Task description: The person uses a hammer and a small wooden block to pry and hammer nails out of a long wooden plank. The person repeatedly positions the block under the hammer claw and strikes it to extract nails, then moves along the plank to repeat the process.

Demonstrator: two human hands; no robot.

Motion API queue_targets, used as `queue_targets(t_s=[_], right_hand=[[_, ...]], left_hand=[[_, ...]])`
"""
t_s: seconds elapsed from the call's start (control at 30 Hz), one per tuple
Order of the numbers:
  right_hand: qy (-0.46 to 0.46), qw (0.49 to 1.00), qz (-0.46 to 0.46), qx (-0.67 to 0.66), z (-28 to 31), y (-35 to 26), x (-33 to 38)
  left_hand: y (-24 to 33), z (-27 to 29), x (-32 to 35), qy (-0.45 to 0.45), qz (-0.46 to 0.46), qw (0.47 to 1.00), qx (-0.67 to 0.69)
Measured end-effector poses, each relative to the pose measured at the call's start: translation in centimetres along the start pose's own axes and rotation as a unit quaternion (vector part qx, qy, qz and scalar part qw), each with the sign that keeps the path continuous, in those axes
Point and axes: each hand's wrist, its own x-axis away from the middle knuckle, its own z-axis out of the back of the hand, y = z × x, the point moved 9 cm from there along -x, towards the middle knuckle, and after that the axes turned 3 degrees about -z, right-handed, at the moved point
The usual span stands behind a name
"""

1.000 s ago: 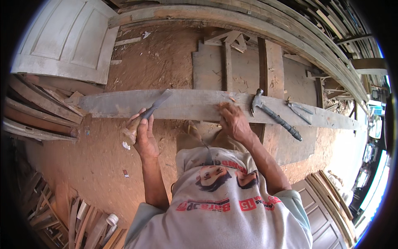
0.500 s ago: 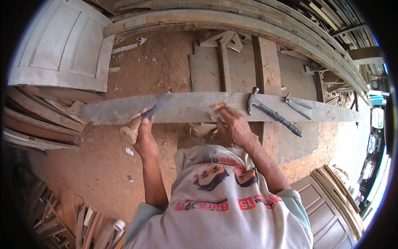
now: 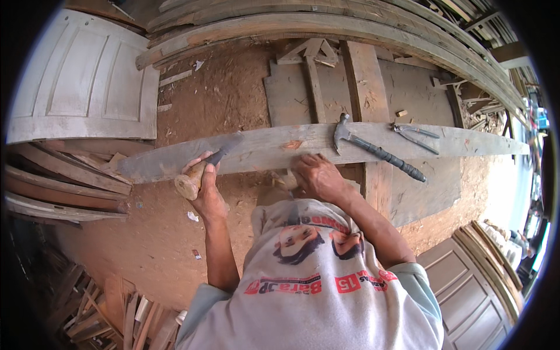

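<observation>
A long grey wooden plank (image 3: 262, 149) lies crosswise in front of me. My left hand (image 3: 204, 186) is closed around the wooden handle of a chisel (image 3: 224, 150), whose dark blade angles over the plank's left part. At the plank's near edge, my right hand (image 3: 318, 178) has bent fingers; their tips are hidden, as is anything in them. A freshly cut reddish patch (image 3: 293, 144) shows on the wood just beyond that hand. Right of it, a claw hammer (image 3: 373, 150) with a dark wrapped handle rests across the plank. Beside the hammer lie metal pincers (image 3: 417, 137).
Long timbers (image 3: 251, 26) are stacked along the far side. A white panelled door (image 3: 87, 76) stands at the far left, with curved boards (image 3: 70, 181) below it. A brown panelled door (image 3: 466, 291) is at the lower right. Scrap wood (image 3: 116, 309) is piled at the lower left.
My right hand has drawn back from the reddish patch toward my body, uncovering it. The left hand keeps the chisel in much the same place. The whole view has shifted slightly.
</observation>
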Motion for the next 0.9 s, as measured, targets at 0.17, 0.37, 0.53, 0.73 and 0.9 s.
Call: queue_targets(t_s=[0.17,0.37,0.53,0.73,0.9], right_hand=[[0.247,0.959,-0.136,-0.036,7.2,6.3,5.6],[0.325,0.898,-0.266,0.133,11.7,13.8,13.0],[0.291,0.911,-0.283,0.078,11.1,16.3,13.9],[0.325,0.900,-0.283,0.062,10.8,16.7,14.8],[0.343,0.896,-0.277,0.059,10.3,16.9,15.5]], left_hand=[[0.9,-1.2,1.1,0.013,0.000,1.000,0.020],[-0.5,-4.4,-1.2,-0.007,-0.010,0.999,0.053],[-3.0,-5.1,-3.8,-0.120,-0.125,0.981,0.088],[-2.6,-11.7,-3.9,-0.128,-0.064,0.980,-0.138],[-3.7,-20.0,0.5,-0.344,-0.091,0.782,-0.512]])
